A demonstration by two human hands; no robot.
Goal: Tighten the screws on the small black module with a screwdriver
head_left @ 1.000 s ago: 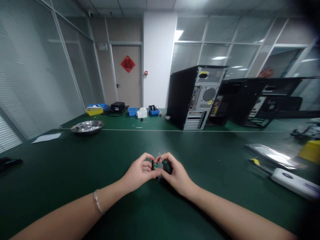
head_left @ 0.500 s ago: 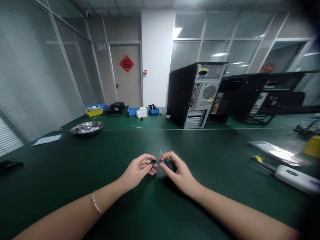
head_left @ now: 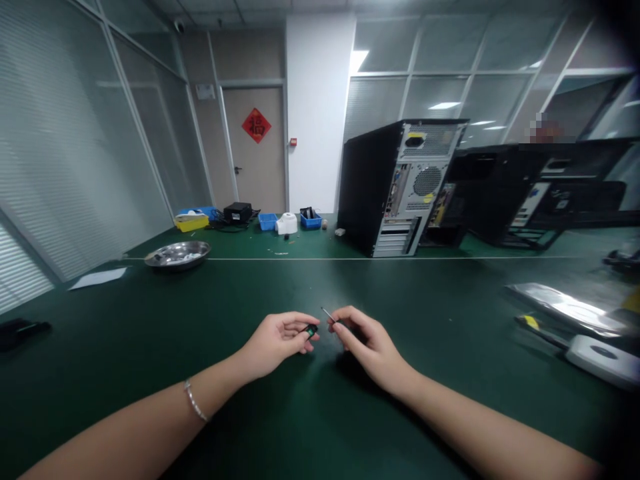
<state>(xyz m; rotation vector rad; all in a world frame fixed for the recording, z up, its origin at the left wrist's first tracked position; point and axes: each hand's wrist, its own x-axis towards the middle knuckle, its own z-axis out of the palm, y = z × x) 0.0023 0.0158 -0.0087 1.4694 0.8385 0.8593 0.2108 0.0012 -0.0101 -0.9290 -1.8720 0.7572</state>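
My left hand rests on the green table mat and pinches a small black and green part between thumb and fingertips. My right hand lies just to its right, fingers curled round a small screwdriver whose thin metal shaft points up and to the left, toward the part. The two hands are a few centimetres apart. A thin bracelet circles my left wrist.
A black computer tower stands at the back with more cases to its right. A metal bowl, blue bins and a yellow bin lie far left. A silver bag and a white device sit at the right.
The hands were pressed together around the part and screwdriver; they have drawn a little apart, each keeping its own item. The view has shifted slightly to the left.
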